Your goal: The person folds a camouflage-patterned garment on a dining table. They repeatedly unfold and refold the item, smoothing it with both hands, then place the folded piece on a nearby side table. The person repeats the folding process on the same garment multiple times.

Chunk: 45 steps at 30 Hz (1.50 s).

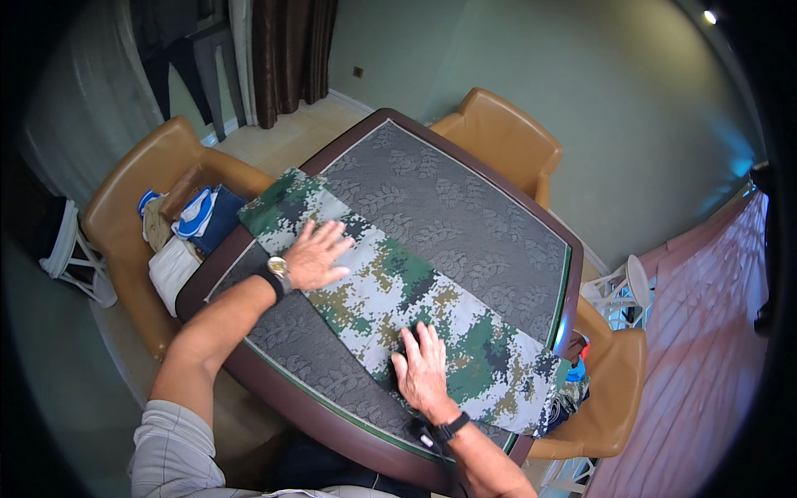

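A long piece of digital-camouflage cloth (380, 280) in green, white, brown and black lies stretched slantwise across the table. It resembles folded trousers, though I cannot tell for sure. My left hand (317, 256), with a watch on its wrist, rests flat on the cloth's upper left part, fingers spread. On the lower right part lies my right hand (423, 370), palm down near the cloth's near edge, a black band on that wrist. Neither hand grasps the fabric. Both ends of the cloth reach over the table's rim.
The table (461, 205) has a dark leaf-patterned top and brown rim. Folded clothes (202, 211) sit on the left tan armchair (115, 211). More clothes (570, 401) lie on the right armchair (622, 380). Another armchair (507, 131) stands behind. White stools (636, 280) flank the table.
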Available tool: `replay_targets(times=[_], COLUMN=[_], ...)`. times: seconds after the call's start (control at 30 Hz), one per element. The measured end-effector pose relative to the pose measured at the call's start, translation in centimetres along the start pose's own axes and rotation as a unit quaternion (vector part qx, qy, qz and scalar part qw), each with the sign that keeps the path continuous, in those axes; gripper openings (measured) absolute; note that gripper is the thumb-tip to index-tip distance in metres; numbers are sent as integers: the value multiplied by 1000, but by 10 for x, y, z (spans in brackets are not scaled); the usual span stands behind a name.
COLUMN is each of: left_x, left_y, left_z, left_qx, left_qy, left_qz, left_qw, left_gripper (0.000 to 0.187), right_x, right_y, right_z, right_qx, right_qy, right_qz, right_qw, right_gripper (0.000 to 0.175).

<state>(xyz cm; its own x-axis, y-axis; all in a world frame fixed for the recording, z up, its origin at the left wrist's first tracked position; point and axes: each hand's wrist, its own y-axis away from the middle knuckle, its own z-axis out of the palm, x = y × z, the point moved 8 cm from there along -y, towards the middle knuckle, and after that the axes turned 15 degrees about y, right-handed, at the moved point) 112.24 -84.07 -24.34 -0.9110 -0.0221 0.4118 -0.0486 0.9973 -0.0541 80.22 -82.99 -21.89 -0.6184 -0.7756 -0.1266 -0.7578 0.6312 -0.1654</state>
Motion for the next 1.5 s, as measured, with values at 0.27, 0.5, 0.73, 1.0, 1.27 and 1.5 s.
replay_targets(times=[0.27, 0.5, 0.73, 1.0, 1.27, 1.5], left_x=[29, -45, -52, 115, 308, 357], left_y=[-64, -48, -26, 17, 96, 119], left_z=[34, 5, -10, -39, 60, 85], left_qx=[-77, -20, -30, 191, -28, -46], left_qy=[-11, -24, 5, 117, 614, 728], left_qz=[4, -106, -210, 63, -46, -97], left_qw=[997, 994, 977, 972, 787, 677], left_gripper=[81, 80, 81, 46, 58, 45], right_x=[99, 165, 179, 177, 142, 129], right_y=[-74, -55, -61, -31, -6, 11], right_z=[35, 29, 6, -21, -37, -55], right_qx=[-28, 12, 56, 134, 174, 217], right_qy=[113, 73, -58, -551, -687, -620], right_qz=[57, 128, 213, 375, 354, 334], right_qw=[991, 989, 974, 733, 610, 675], right_gripper=[69, 66, 63, 62, 66, 52])
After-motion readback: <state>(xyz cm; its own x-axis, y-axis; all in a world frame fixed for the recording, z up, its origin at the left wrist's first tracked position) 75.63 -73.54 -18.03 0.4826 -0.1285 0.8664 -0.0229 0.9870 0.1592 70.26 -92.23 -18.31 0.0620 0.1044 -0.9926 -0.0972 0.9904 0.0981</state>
